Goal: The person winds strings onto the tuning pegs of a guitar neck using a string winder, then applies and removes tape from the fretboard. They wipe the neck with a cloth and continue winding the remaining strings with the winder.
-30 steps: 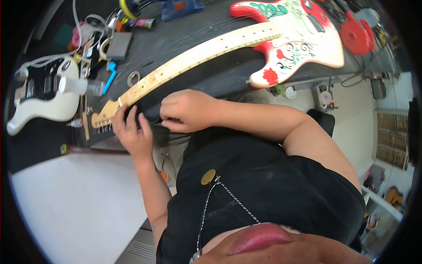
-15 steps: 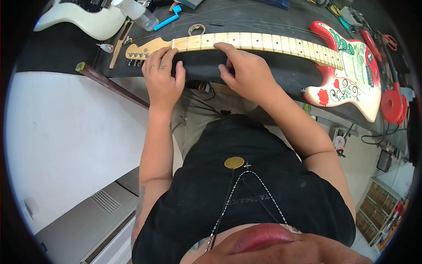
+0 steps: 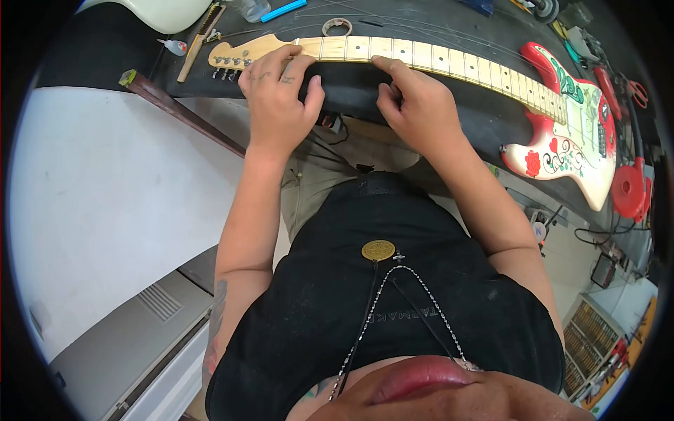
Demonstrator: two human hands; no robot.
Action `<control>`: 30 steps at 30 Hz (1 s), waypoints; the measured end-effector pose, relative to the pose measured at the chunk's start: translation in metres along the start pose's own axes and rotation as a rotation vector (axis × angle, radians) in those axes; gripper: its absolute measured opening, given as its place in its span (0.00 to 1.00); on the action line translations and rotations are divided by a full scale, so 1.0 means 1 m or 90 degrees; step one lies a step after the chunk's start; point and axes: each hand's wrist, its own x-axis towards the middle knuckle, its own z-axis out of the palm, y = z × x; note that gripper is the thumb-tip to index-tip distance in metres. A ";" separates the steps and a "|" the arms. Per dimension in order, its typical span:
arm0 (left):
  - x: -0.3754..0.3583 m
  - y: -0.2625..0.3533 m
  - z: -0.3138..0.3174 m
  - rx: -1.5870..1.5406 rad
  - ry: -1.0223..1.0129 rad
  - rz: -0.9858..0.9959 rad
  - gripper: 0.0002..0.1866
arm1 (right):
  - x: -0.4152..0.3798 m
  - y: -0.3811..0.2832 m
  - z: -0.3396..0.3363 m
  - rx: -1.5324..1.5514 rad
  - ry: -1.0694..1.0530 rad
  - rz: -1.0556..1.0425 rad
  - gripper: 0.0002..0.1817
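Dark work surface (image 3: 484,126) across the top of the view, pretty cluttered, bending hard at the edges from the wide lens. Pale floor down on the right, plus a rack of small slots (image 3: 593,337) near the corner. Big white panel (image 3: 126,189) over on the left, with a dark reddish strip (image 3: 186,116) angled beside it. Also on the surface: roll of tape (image 3: 326,28), blue tool (image 3: 284,10), brush (image 3: 209,22), little white bottle (image 3: 175,47), and a red reel (image 3: 627,191) out right.

White guitar body (image 3: 165,14) at top left, mostly cut off by the frame, same deal with the clear bottle (image 3: 254,8). Part of the headstock hidden behind fingers. Can't really make out any strings over the frets, and can't tell what's in the dark gap under the surface edge.

As for the painted guitar (image 3: 590,144), lying along the surface just beyond both hands, headstock at left, red-and-white body well off to the right. Left hand (image 3: 277,102) open, palm down, fingers a bit spread, touching the neck by the nut. Right hand (image 3: 421,105) partly open, index fingertip on the near neck edge, other fingers curled, not gripping anything visible.
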 end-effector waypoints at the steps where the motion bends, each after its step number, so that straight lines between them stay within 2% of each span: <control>1: 0.001 0.001 -0.001 -0.011 0.006 -0.008 0.18 | 0.000 0.000 0.000 -0.002 -0.002 0.001 0.19; 9: 0.005 0.003 0.001 -0.039 0.034 -0.029 0.19 | 0.001 0.001 0.001 0.029 0.019 -0.001 0.19; 11: 0.005 0.003 0.000 0.005 -0.014 -0.020 0.20 | 0.001 0.000 0.000 0.027 0.015 0.001 0.19; 15: 0.005 0.003 0.000 -0.048 0.013 -0.056 0.20 | 0.001 0.000 0.000 0.024 0.010 0.005 0.19; 18: 0.004 0.002 -0.002 0.002 -0.028 -0.027 0.20 | 0.002 -0.001 0.000 0.018 0.010 -0.001 0.19; 20: 0.004 0.003 -0.003 -0.043 0.011 -0.045 0.20 | 0.001 0.001 0.001 0.022 0.011 0.001 0.19; 23: 0.003 0.003 -0.002 -0.009 -0.018 -0.029 0.20 | 0.002 0.000 0.003 0.026 0.014 0.000 0.19; 26: 0.001 0.002 -0.003 -0.031 0.009 -0.048 0.21 | 0.001 0.001 0.004 0.028 0.013 0.006 0.21; 30: 0.007 0.009 -0.009 -0.032 -0.069 -0.052 0.22 | -0.006 0.000 -0.018 0.112 -0.013 0.034 0.25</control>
